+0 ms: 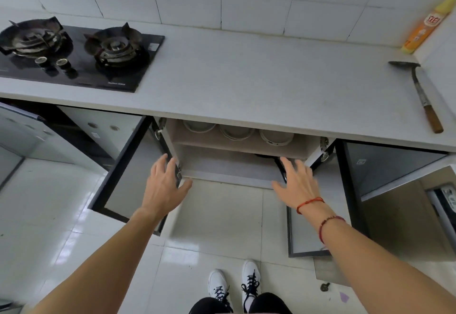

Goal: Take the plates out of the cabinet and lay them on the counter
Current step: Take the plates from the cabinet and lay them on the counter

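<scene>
Three white plates stand side by side on the upper shelf of the open cabinet (244,163): a left plate (199,126), a middle plate (236,133) and a right plate (276,138). The counter edge hides their upper parts. My left hand (164,185) reaches with spread fingers toward the cabinet's left side, holding nothing. My right hand (297,181) is spread in front of the lower shelf at the right, also holding nothing. The white counter (246,79) runs above the cabinet.
Both cabinet doors stand open, the left door (128,173) and the right door (306,229). A black gas stove (74,54) sits on the counter's left. A metal spatula (419,91) and a yellow bottle (424,27) lie at the right. My shoes (234,284) are on the tiled floor.
</scene>
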### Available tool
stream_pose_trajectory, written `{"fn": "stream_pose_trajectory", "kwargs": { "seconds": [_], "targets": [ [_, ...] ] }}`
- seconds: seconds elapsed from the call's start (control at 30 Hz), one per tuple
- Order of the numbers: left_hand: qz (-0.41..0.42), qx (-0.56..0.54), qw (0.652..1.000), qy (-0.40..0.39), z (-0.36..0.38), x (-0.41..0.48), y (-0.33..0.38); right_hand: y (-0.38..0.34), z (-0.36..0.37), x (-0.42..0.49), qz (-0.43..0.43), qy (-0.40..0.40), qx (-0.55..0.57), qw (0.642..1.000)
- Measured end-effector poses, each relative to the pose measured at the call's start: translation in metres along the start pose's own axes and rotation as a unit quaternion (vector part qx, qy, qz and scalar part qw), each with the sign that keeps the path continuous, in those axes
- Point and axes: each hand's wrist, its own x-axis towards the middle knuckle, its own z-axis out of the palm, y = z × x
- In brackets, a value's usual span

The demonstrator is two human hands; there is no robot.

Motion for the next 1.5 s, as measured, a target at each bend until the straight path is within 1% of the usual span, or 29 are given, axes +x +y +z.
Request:
{"fn": "stream_pose_trajectory", "kwargs": {
  "seconds": [0.13,0.3,0.57,0.8,1.0,1.17,1.23,1.4,1.5],
  "targets": [
    [0.052,0.024,0.997,0.059,-0.018,-0.003,0.022,-0.033,-0.014,0.009,-0.071,0.013,-0.007,0.997],
    [0.066,0.042,0.993,0.094,-0.033,-0.004,0.028,-0.061,-0.024,0.015,-0.127,0.016,-0.013,0.992],
    [0.036,0.033,0.994,0.096,-0.038,-0.002,0.022,-0.075,-0.027,0.029,-0.162,0.008,-0.031,0.986],
    [-0.014,0.007,0.997,0.082,-0.021,0.023,0.009,-0.079,-0.003,0.061,-0.176,-0.025,-0.024,0.984],
    [-0.068,-0.054,0.994,0.070,0.031,0.069,-0.015,-0.084,0.052,0.108,-0.186,-0.041,-0.011,0.982],
    [-0.090,-0.125,0.983,0.100,0.097,0.128,-0.043,-0.091,0.120,0.165,-0.188,-0.038,0.027,0.981],
    [-0.094,-0.149,0.978,0.115,0.126,0.153,-0.057,-0.093,0.150,0.192,-0.192,-0.027,0.042,0.980],
    [-0.103,-0.199,0.968,0.116,0.197,0.217,-0.094,-0.097,0.217,0.262,-0.195,0.002,0.084,0.977],
    [-0.113,-0.250,0.952,0.133,0.235,0.260,-0.113,-0.103,0.251,0.301,-0.192,0.014,0.118,0.974]
  ]
}}
